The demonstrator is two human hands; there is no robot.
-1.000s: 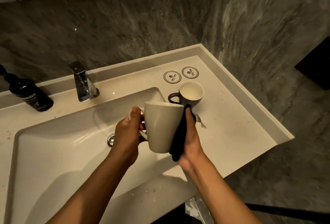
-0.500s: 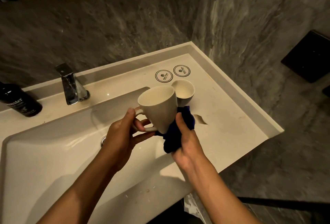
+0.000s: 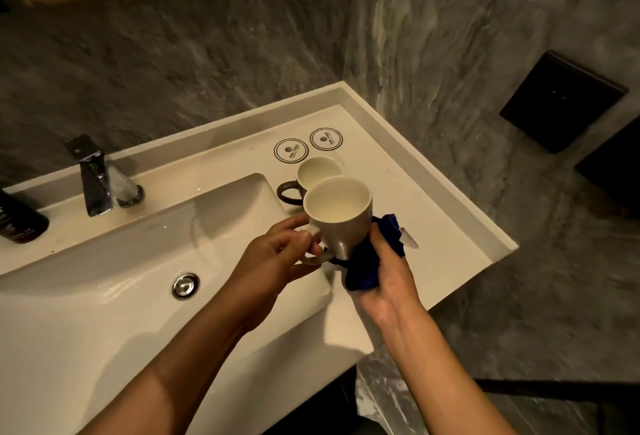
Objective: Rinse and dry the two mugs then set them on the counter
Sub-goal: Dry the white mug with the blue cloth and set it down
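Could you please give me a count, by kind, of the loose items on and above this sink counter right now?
Mugs: 2, the cream mug held in the left hand and the dark mug on the counter
Cloths: 1, the blue cloth in the right hand
Round coasters: 2
Dark bottles: 1
Total: 6
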